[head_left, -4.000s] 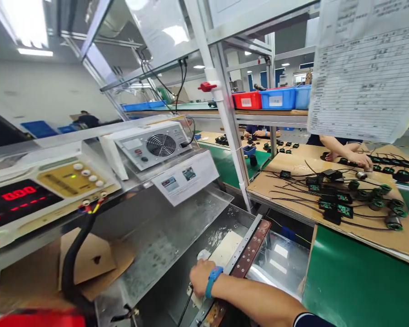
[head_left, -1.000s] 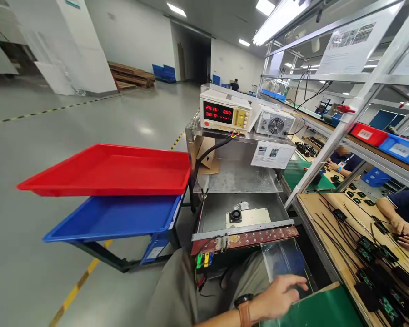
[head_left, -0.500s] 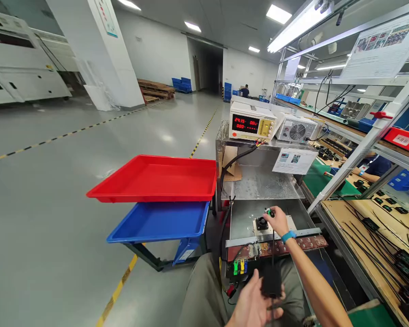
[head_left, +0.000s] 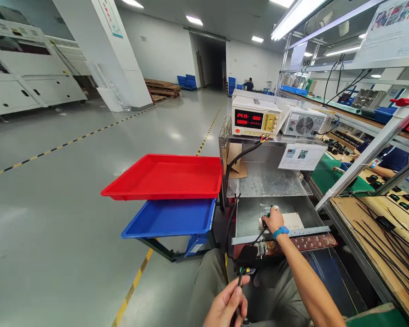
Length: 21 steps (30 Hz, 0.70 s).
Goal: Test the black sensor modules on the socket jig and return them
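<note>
My left hand (head_left: 227, 303) is closed around a black cable (head_left: 240, 275), low in front of my lap. Just beyond the fingers is a flat black box (head_left: 246, 255) on that cable, over the edge of the metal fixture. Another length of cable (head_left: 261, 234) runs from the box up to my right hand (head_left: 275, 220). That hand, with a blue wristband (head_left: 281, 232), is closed over a small dark part at a pale plate (head_left: 293, 221) in the metal tray (head_left: 247, 213). Fingers hide most of this part; a little green shows.
A red-brown terminal strip (head_left: 306, 243) with metal studs crosses the tray's front. Behind stands a power supply (head_left: 255, 119) with red digits. A red tray (head_left: 167, 177) sits above a blue tray (head_left: 173, 218) at left. Cables lie on the right bench (head_left: 347, 204), where another person sits.
My left hand has shifted down and left, from the black box onto its cable. The box has moved left toward the fixture. My right hand now covers where a small black fan showed.
</note>
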Available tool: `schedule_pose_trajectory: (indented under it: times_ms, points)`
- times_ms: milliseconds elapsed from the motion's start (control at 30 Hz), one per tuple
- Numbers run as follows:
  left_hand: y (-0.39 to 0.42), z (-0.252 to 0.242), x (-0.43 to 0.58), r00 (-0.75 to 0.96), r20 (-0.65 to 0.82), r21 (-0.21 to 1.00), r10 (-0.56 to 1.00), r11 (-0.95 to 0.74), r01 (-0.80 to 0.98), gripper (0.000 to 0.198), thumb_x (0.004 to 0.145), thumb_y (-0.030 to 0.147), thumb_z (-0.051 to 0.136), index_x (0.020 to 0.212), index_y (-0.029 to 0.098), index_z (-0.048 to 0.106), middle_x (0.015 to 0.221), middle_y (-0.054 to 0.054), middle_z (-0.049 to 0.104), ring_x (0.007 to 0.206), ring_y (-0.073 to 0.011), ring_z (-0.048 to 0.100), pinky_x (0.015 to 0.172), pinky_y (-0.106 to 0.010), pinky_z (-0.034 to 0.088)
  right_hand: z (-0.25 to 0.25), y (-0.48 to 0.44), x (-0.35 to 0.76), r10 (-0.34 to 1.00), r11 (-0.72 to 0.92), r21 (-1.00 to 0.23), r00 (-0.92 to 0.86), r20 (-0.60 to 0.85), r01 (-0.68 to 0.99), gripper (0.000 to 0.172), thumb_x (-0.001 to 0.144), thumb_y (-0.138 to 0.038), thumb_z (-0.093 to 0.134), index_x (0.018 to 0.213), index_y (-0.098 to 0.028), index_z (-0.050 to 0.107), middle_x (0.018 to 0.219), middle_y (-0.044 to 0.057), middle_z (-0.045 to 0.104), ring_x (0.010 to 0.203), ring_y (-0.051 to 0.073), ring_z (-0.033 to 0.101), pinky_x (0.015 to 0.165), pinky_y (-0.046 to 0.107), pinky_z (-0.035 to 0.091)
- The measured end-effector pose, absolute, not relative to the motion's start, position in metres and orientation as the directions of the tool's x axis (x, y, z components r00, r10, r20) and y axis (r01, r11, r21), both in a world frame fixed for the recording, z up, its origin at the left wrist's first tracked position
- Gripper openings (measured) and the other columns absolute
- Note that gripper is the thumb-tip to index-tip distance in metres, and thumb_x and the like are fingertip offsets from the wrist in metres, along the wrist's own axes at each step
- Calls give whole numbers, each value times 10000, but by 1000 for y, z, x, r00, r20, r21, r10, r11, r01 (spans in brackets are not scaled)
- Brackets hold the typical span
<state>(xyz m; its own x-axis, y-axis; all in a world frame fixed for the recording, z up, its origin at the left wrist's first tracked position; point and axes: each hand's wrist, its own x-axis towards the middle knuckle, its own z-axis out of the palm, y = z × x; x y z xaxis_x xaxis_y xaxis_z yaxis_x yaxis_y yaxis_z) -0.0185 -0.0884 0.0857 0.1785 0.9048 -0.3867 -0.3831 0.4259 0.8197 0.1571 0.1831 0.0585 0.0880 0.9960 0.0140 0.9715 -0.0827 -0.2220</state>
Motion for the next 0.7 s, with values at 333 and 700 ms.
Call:
schedule_pose_trajectory:
  times_ms: [333, 700]
  points:
    - [-47, 160, -16, -143, 106, 940, 984, -52, 338, 448, 969, 508, 463, 964, 178, 767, 779, -55, 684, 752, -179, 618, 685, -265, 436, 62, 193, 160, 996, -61, -174, 47, -81, 983, 375, 872, -359, 687, 1093, -56, 692, 1111, 228, 665, 1000, 282, 673, 808, 275, 485]
    - [-41, 162, -9, 25, 404, 602, 914, -287, 745, 430, 990, 322, 479, 593, 208, 598, 555, -17, 554, 527, -138, 497, 555, -305, 272, 85, 182, 149, 993, -71, -267, 41, -114, 961, 358, 859, -402, 715, 962, -59, 732, 1006, 258, 699, 939, 290, 697, 774, 287, 494]
